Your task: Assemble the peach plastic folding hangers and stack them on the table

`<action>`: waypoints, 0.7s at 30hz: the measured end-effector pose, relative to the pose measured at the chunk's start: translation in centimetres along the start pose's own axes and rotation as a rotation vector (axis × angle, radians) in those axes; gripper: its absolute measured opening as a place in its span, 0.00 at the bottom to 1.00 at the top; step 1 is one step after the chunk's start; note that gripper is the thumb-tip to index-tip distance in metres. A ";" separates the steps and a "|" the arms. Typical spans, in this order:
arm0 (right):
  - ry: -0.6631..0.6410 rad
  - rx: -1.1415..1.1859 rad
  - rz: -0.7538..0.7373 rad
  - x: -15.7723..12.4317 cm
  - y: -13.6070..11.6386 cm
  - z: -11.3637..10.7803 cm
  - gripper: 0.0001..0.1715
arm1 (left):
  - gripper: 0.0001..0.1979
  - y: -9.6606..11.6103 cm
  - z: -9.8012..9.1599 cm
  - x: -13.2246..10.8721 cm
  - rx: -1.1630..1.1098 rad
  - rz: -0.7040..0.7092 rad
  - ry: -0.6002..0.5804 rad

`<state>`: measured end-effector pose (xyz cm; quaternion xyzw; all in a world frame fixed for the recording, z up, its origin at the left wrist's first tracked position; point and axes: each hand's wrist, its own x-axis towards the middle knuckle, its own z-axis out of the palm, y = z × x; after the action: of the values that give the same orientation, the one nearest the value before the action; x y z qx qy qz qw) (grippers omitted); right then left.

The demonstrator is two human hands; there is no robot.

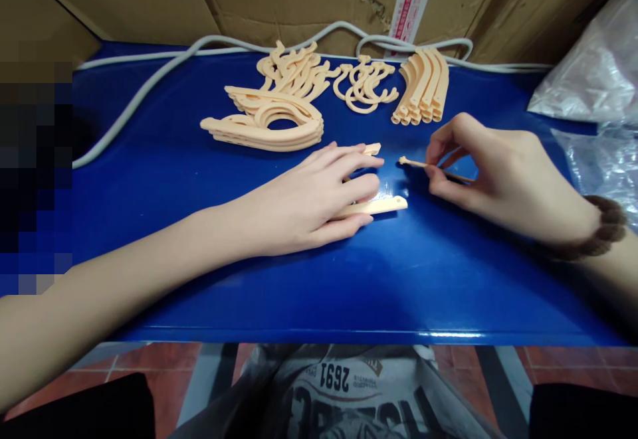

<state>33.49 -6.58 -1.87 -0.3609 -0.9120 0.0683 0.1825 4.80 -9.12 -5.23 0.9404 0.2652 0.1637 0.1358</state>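
My left hand point(323, 200) lies palm down over a cream plastic piece, its fingers wrapped round it. One arm of this cream piece point(389, 204) sticks out past the thumb, and another end point(372, 149) shows beyond the fingertips. To the right, my right hand point(488, 167) pinches a thin cream hook piece point(415, 163) between thumb and fingers, its knobbed end pointing left toward the held piece. The two pieces are apart. Most of the piece under my left hand is hidden.
Stacked cream hanger-like pieces point(269, 135) lie at the back left of the blue table point(319, 293). Behind are loose cream pieces point(294, 70), hooks point(366, 87) and curved arms point(423, 87). A white cable point(149, 87), cardboard point(299, 0) and clear plastic bags point(593, 67) border the table.
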 end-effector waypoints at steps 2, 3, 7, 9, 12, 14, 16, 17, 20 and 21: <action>0.028 -0.003 0.019 -0.1 -0.1 0.2 0.06 | 0.07 -0.1 0.0 0.0 -0.013 0.012 0.006; 0.040 0.008 0.022 -0.2 -0.1 0.2 0.06 | 0.07 -0.1 0.0 0.0 -0.020 0.017 0.010; 0.064 0.093 0.008 -0.3 -0.3 0.2 0.07 | 0.09 0.0 -0.1 0.1 -0.080 0.000 0.062; 0.047 0.099 -0.019 -0.3 -0.6 0.2 0.07 | 0.10 -0.1 -0.2 0.1 -0.119 -0.038 0.106; 0.018 0.097 -0.038 -0.2 -1.0 0.3 0.06 | 0.13 -0.3 -0.1 0.1 -0.157 -0.087 0.161; 0.003 0.114 -0.009 -0.3 -1.2 0.4 0.04 | 0.15 -0.6 -0.1 0.1 -0.165 -0.099 0.185; -0.031 0.129 0.011 -0.3 -1.3 0.5 0.03 | 0.15 -0.9 0.0 0.2 -0.153 -0.096 0.205; -0.056 0.132 0.013 -0.4 -1.4 0.5 0.04 | 0.15 -1.1 0.0 0.2 -0.141 -0.091 0.216; -0.155 0.137 -0.002 -0.5 -1.7 0.6 0.11 | 0.15 -1.3 0.1 0.2 -0.110 -0.076 0.220; -0.185 0.134 -0.005 -0.6 -1.8 0.6 0.13 | 0.15 -1.4 0.1 0.1 -0.105 -0.077 0.215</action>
<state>32.51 -8.28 -2.14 -0.3378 -0.9192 0.1617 0.1215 4.31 -7.92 -5.72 0.8983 0.3050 0.2718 0.1618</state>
